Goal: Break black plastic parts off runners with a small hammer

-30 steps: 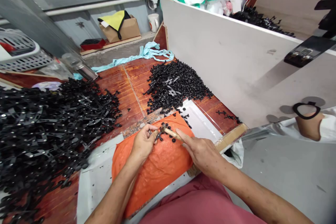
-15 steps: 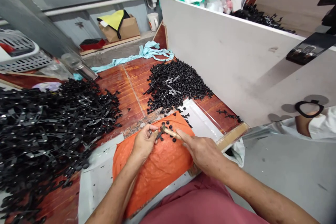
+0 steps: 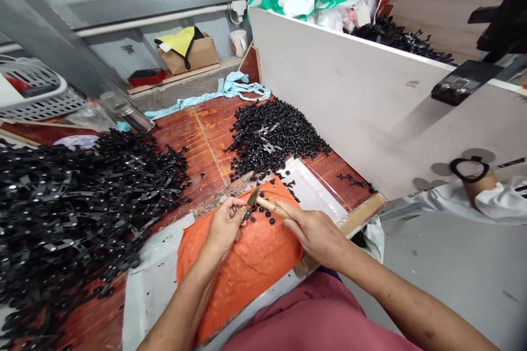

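Two hands worked over the orange cloth point(image 3: 242, 269). Left hand point(image 3: 225, 225): fingers pinched nearly closed on a small black part point(image 3: 246, 217), at cloth's far side. Right hand point(image 3: 319, 233): closed round the handle of a hammer point(image 3: 267, 205), head right by the left fingertips. Loose black caps point(image 3: 272, 221) lay on the cloth, near the hammer. Big black pile point(image 3: 82, 203) sat left, smaller pile point(image 3: 275, 134) far side, past the cloth.
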The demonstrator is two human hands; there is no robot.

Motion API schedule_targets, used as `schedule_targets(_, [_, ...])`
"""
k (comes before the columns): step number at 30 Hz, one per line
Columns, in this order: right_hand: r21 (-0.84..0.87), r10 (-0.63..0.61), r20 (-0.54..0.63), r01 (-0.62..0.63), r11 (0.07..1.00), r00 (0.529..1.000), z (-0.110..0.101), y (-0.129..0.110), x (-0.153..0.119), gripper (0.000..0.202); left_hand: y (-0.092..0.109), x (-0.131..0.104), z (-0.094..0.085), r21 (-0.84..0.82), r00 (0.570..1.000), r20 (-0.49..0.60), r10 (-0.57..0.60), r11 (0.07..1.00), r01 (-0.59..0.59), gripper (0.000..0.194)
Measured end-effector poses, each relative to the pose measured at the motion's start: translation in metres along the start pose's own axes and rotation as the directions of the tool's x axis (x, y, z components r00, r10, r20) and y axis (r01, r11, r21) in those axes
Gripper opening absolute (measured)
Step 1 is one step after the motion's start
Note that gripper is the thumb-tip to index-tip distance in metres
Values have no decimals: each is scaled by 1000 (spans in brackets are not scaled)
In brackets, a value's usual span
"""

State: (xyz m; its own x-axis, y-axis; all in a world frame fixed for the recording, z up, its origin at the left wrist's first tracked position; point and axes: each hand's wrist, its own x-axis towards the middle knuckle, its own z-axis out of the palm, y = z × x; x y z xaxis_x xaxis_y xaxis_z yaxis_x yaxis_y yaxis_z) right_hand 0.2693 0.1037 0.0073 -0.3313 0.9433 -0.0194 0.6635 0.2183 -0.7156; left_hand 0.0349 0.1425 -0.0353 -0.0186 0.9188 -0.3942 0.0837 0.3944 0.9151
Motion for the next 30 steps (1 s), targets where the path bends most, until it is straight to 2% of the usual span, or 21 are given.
schedule_targets(2, [118,8,-21,-6,993,1000,0,-4,2,32,5,-9,2,-78,1000,-1,29,997,-29,50])
schedule_targets(5, [259,19,-50,-6,966,999,12,-13,9,9,11,-26,9,-205,998,4,63,977,-61,51])
schedule_targets(8, [404,19,-25,-8,915,999,30,-22,17,7,14,-45,18,-322,998,21,62,945,-52,52])
schedule_targets(10, [469,43,-7,-35,882,999,40,-26,21,5,12,-56,18,-326,997,53,60,945,-39,52])
schedule_targets(12, [499,73,-12,-57,864,997,43,-27,23,4,9,-64,11,-211,993,104,63,977,-40,49])
schedule_targets(14, [513,95,-36,-63,856,995,40,-25,22,5,6,-70,-3,61,991,75,109,992,-113,42])
schedule_targets(15, [530,103,-39,-67,846,994,38,-24,22,5,5,-72,-11,236,984,25,178,955,-179,38])
schedule_targets(16, [551,107,-34,-71,831,994,36,-22,22,6,5,-73,-18,413,959,-30,283,877,-246,33])
schedule_targets(18, [598,99,-1,-79,798,995,34,-20,20,6,6,-75,-25,652,861,-45,506,668,-358,30])
schedule_targets(19, [618,87,19,-81,782,996,34,-20,20,6,7,-76,-25,691,821,12,571,589,-419,31])
schedule_targets(20, [633,74,34,-79,770,997,36,-20,19,5,7,-77,-22,681,800,90,593,549,-484,34])
schedule_targets(21, [645,61,41,-73,761,997,39,-21,18,4,7,-78,-16,636,798,169,579,554,-536,37])
schedule_targets(22, [659,51,45,-68,749,998,42,-22,18,3,7,-78,-10,575,811,231,538,597,-560,39])
schedule_targets(24, [689,50,49,-70,721,998,46,-23,17,2,7,-79,2,462,861,271,431,726,-509,39])
schedule_targets(27, [689,73,39,-80,720,997,44,-22,14,5,8,-70,5,393,934,184,305,849,-354,31])
schedule_targets(30, [585,87,-26,-56,809,996,31,-10,7,14,14,-46,-8,423,955,54,292,859,-287,24])
